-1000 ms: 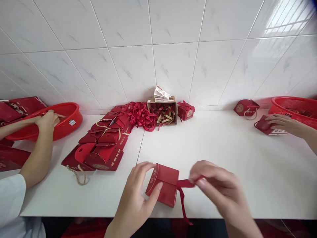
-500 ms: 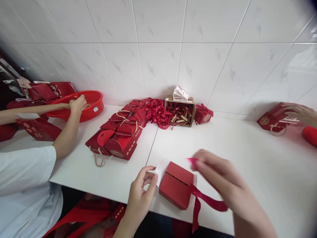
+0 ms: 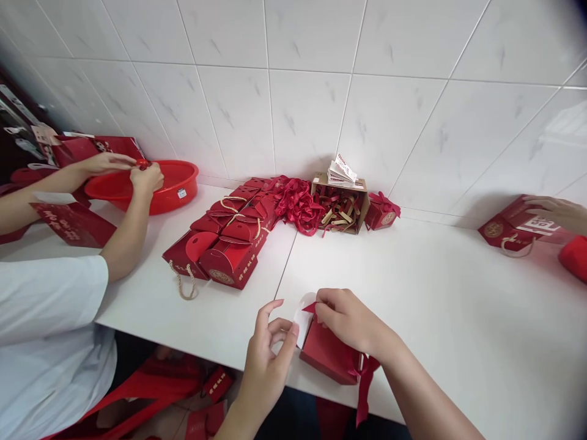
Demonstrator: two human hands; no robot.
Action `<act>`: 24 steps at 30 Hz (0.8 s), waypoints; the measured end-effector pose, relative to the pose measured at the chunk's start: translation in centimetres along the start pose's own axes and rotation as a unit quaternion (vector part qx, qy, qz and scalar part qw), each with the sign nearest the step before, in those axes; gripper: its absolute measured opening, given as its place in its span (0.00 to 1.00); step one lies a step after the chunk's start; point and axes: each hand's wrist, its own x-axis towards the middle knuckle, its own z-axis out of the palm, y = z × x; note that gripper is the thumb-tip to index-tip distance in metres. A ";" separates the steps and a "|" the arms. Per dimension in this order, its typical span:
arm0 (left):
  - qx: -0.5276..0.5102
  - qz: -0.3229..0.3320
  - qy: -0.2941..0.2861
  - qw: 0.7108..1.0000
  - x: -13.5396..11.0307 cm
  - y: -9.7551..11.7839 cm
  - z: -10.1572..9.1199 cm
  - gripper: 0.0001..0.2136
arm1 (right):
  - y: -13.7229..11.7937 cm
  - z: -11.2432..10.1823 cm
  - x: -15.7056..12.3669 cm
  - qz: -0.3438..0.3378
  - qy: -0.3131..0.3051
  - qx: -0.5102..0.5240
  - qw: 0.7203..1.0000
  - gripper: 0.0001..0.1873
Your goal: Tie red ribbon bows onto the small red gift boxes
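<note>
A small red gift box [image 3: 323, 354] lies near the table's front edge, its white-lined side flap standing out on the left. My left hand [image 3: 270, 354] is at that flap, thumb and a finger closed on its edge while the index finger sticks up. Over the top of the box, my right hand [image 3: 343, 315] pinches one end of a dark red ribbon, whose tip pokes out at the flap. The rest of the ribbon [image 3: 365, 385] hangs down at the box's right side, over the table edge. My right hand hides part of the box top.
Beyond stand rows of red gift boxes [image 3: 232, 260], a heap of ribbons [image 3: 298, 205], a carton [image 3: 363, 211] of bits with cards on top, and a ribboned box [image 3: 381, 211]. A co-worker's hands are over a red basin [image 3: 183, 183]. Another person's hand touches a box [image 3: 504, 229].
My right hand has carried the ribbon end leftward across the box top to the white flap. My left hand stays at the flap. The co-worker's hands have come up from the basin.
</note>
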 end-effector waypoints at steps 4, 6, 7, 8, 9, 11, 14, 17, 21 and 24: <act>0.013 0.011 -0.008 1.000 -0.1 -0.1 0.2 0.21 | 0.2 0.0 0.3 0.001 0.009 0.004 1.000 0.12; 0.018 0.031 -0.004 0.999 -0.2 -0.4 0.2 0.21 | 0.2 -0.1 0.4 -0.018 0.002 0.009 1.000 0.12; 0.023 0.044 -0.009 0.999 -0.3 -0.6 0.2 0.20 | 0.2 -0.1 0.4 -0.029 -0.004 0.013 0.999 0.11; 0.031 0.058 -0.019 0.998 -0.3 -0.8 0.1 0.20 | 0.2 -0.1 0.3 -0.037 -0.011 0.017 0.999 0.11; 0.042 0.072 -0.034 0.996 -0.2 -1.0 0.0 0.20 | 0.2 -0.2 0.3 -0.042 -0.018 0.019 0.999 0.12; 0.062 0.084 -0.062 0.993 -0.1 -1.3 -0.3 0.18 | 0.2 -0.3 0.1 -0.053 -0.032 0.016 0.998 0.12; 0.062 0.067 -0.087 0.992 0.5 -1.3 -0.5 0.13 | 0.3 -0.3 -0.1 -0.081 -0.050 -0.001 0.995 0.12; 0.047 0.056 -0.112 0.991 1.4 -0.9 -0.2 0.17 | 0.1 -0.1 0.0 -0.114 -0.050 -0.034 0.992 0.13; 0.119 0.065 -0.129 0.982 2.8 -1.0 -0.3 0.16 | -0.2 -0.6 -0.8 -0.143 0.003 -0.079 0.987 0.09; 0.361 0.092 -0.097 0.923 4.2 -2.0 -2.9 0.12 | 0.7 -2.6 -3.5 -0.164 0.106 -0.031 0.980 0.13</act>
